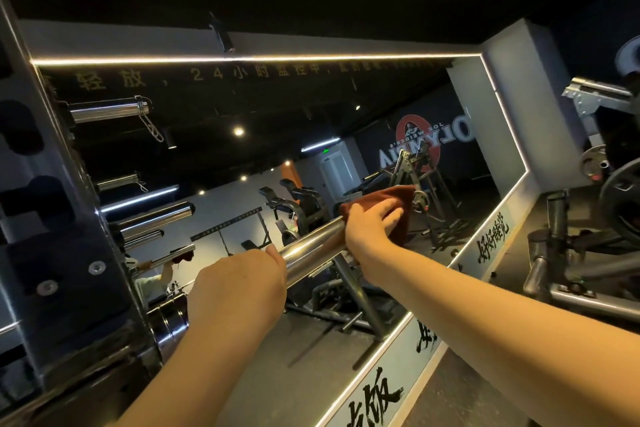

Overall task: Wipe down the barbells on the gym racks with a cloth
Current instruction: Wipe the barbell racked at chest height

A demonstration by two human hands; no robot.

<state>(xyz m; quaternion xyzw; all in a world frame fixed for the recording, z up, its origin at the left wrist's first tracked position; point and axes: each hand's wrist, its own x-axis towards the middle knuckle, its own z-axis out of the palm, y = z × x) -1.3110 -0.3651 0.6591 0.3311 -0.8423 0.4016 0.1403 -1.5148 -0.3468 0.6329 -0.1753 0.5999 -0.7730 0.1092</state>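
A shiny chrome barbell sleeve (313, 246) juts from the black rack (52, 253) on the left toward a wall mirror. My left hand (239, 288) wraps around the sleeve near its inner part. My right hand (372, 224) presses a rust-brown cloth (398, 199) over the sleeve's outer end, which the cloth hides. Both forearms reach in from the bottom of the view.
More chrome bar ends (110, 110) (156, 215) stick out of the rack above and behind. The big LED-edged mirror (346, 149) stands straight ahead, reflecting gym machines. A plate-loaded machine with weight plates (620, 204) stands at the right. Dark rubber floor lies below.
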